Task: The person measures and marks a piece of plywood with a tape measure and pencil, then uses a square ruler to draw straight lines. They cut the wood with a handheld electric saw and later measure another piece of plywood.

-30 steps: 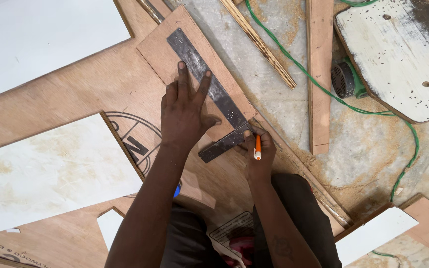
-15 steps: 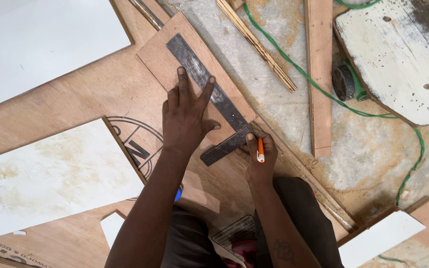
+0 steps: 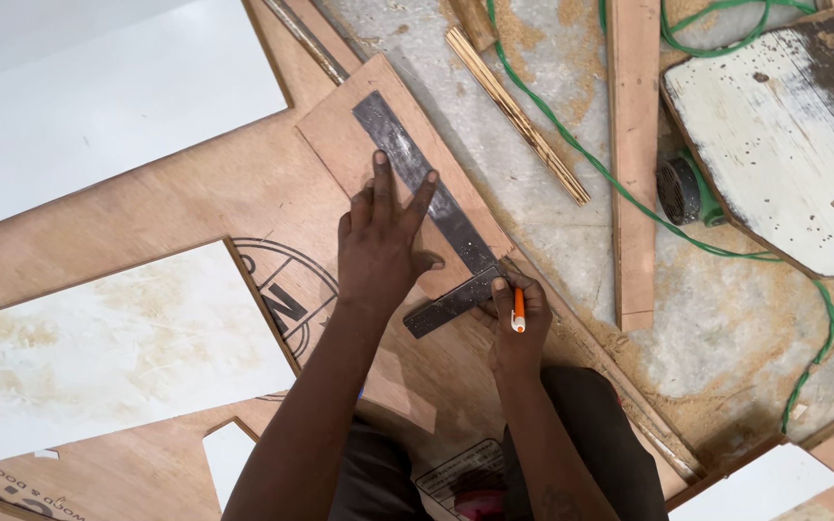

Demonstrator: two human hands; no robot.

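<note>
Here, my left hand (image 3: 383, 246) lies flat, fingers spread, pressing the long blade of a steel try square (image 3: 433, 207) onto a small plywood offcut (image 3: 345, 145). My right hand (image 3: 514, 323) is closed around an orange pen (image 3: 518, 311), its tip at the square's short arm near the corner of the offcut. The square lies diagonally across the offcut, which rests on a larger plywood sheet (image 3: 195, 203) on the floor. To the left, two white laminated boards (image 3: 98, 87) cover much of that sheet, and a printed round mark shows between them. To the right, on the dusty concrete floor (image 3: 726, 328), I see a thin strip of edging (image 3: 518, 116), a long timber batten (image 3: 634, 164), and a green cable (image 3: 629, 198) looping past the batten. A worn white-painted board (image 3: 784, 145) partly hides a green power tool (image 3: 682, 190). My knees crowd the bottom edge.
</note>
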